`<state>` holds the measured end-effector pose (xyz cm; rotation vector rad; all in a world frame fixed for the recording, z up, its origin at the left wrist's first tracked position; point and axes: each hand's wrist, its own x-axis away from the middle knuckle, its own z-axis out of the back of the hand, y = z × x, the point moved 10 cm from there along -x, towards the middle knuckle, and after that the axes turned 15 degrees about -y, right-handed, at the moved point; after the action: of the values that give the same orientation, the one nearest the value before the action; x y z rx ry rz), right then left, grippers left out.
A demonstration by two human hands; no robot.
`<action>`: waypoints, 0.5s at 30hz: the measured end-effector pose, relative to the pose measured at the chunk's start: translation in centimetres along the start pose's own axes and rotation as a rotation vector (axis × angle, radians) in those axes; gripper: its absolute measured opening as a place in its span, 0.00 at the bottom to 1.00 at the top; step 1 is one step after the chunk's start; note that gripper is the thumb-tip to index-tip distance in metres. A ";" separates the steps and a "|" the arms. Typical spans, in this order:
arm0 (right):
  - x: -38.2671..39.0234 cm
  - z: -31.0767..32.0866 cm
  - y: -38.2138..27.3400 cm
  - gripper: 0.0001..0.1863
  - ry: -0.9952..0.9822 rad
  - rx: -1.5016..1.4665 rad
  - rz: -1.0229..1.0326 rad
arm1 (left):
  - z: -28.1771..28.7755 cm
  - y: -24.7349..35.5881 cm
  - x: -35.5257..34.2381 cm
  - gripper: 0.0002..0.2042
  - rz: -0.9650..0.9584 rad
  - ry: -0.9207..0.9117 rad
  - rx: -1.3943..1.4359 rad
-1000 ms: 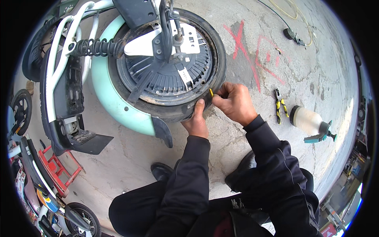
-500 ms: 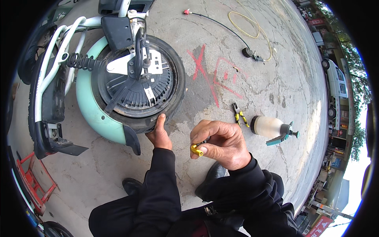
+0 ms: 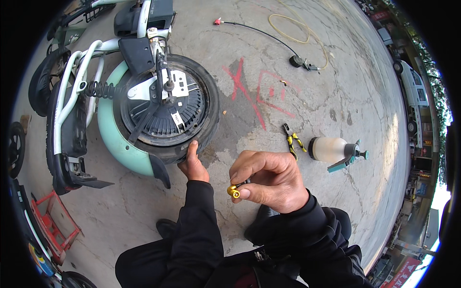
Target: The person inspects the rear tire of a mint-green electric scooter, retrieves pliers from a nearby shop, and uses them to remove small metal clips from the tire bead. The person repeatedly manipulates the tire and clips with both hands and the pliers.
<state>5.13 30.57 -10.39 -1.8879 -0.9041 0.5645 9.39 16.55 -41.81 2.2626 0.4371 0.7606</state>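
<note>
Between the thumb and fingers of my right hand (image 3: 271,180) is an angled, brass-coloured tyre valve (image 3: 234,191) with a dark end. Its round open tip points toward me, and part of it is hidden by the fingers. My left hand (image 3: 194,165) grips the lower edge of the black tyre (image 3: 211,113), thumb on its side and fingers out of sight beneath. The tyre belongs to a hub-motor wheel (image 3: 165,108) on a scooter lying on its side, partly wrapped by a mint-green fender (image 3: 113,139).
Yellow-black pliers (image 3: 292,138) and a spray bottle (image 3: 329,150) lie right of my right hand. Farther off is an air hose (image 3: 261,29) with a gauge (image 3: 298,61). A red metal stand (image 3: 53,221) and another vehicle's parts are at left. White scooter frame tubes (image 3: 60,115) stick out.
The valve has turned in my right fingers, its open tip facing me more. My left hand keeps its hold on the tyre. The whole view has shifted slightly.
</note>
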 end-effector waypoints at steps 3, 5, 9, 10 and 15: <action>0.7 0.9 0.6 0.10 0.014 0.015 -0.002 | -0.5 0.5 0.2 0.29 -0.024 -0.003 -0.015; 1.6 3.4 2.6 0.09 0.067 0.072 -0.098 | -0.7 0.9 0.4 0.29 -0.044 0.007 -0.040; 4.3 15.2 9.2 0.12 0.481 0.287 -0.280 | -1.2 0.9 1.0 0.27 0.037 -0.009 -0.057; 6.1 18.5 11.9 0.14 0.651 0.275 -0.393 | -1.1 0.8 1.2 0.26 0.063 0.015 -0.062; 14.1 26.7 21.2 0.16 0.962 0.195 -0.569 | -1.7 1.2 1.2 0.25 0.045 0.000 0.039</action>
<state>2.72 50.17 -41.53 -1.3644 -0.6334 -0.5540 9.38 17.24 -39.49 2.3157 0.4053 0.7807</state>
